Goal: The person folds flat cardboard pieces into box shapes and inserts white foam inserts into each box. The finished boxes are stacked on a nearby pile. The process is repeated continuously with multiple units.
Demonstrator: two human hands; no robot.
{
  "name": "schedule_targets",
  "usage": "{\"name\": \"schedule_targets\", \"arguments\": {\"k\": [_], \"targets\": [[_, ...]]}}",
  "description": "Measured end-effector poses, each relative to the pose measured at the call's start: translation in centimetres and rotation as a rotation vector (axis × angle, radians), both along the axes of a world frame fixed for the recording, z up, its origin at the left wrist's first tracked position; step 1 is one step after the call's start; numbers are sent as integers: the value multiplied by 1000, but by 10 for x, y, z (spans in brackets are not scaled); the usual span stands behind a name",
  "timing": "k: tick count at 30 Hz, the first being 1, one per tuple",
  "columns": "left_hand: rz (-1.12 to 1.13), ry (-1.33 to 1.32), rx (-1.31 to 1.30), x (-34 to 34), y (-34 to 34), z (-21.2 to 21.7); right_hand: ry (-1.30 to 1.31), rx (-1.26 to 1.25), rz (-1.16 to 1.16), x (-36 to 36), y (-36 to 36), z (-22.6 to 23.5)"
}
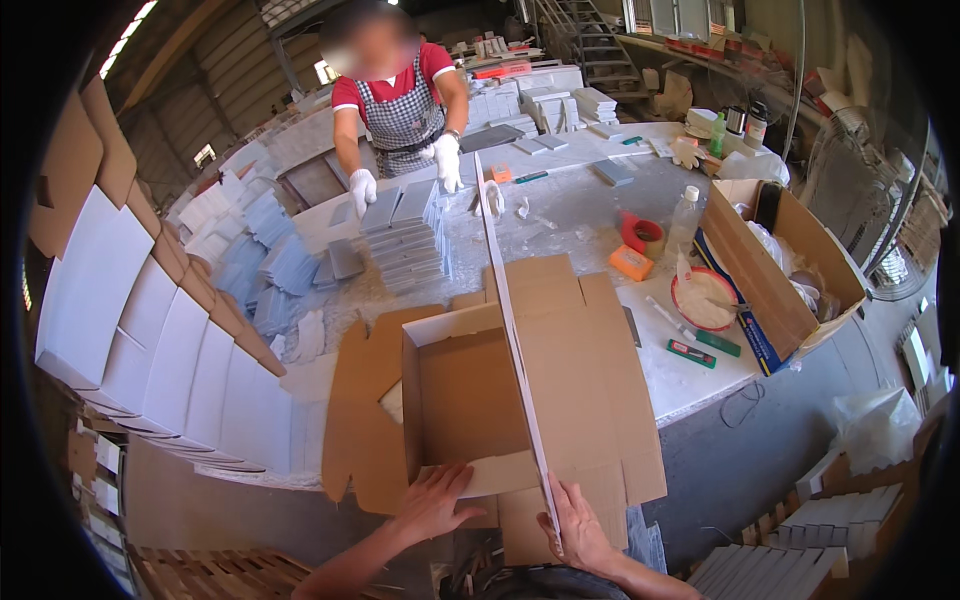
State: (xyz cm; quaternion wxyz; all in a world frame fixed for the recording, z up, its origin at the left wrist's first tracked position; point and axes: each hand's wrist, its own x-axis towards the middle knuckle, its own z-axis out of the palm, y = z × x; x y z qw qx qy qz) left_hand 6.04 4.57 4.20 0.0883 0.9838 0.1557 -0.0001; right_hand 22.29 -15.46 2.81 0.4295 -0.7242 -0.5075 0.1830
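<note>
A partly folded cardboard box [455, 390], brown inside with a white outer face, lies in front of me with its flaps spread. My left hand [437, 503] rests on its near white flap [500, 474], fingers stretched out and thumb apart. My right hand [580, 530] grips the near end of a long, thin white-edged panel [512, 340]. That panel stands nearly edge-on to me and reaches far across the table. To its right is flat brown cardboard [565, 370]. How the panel joins the cardboard cannot be made out.
Across the table [690, 385], a person in white gloves [447, 160] touches a stack of grey tiles [405, 240]. White boxes [165, 340] line the left. At right are a red bowl [703, 300], a clear bottle [684, 220], red tape [641, 233] and a carton [770, 270].
</note>
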Motion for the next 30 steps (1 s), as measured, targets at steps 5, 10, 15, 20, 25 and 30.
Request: {"name": "schedule_targets", "arguments": {"k": [5, 10, 15, 20, 25, 30], "targets": [[-46, 80, -128, 20, 10, -27, -63, 37, 3, -2, 1, -11], [-66, 100, -171, 32, 14, -38, -27, -15, 22, 2, 0, 12], [-21, 213, -434, 24, 24, -53, 42, 9, 25, -2, 6, 17], [-90, 250, -456, 46, 30, -30, 201, 70, -75, -6, 5, -3], [-152, 404, -487, 49, 41, -41, 189, 32, -98, -4, 4, 21], [-168, 615, -599, 58, 48, -40, 138, 46, -66, -4, 4, 20]]}}
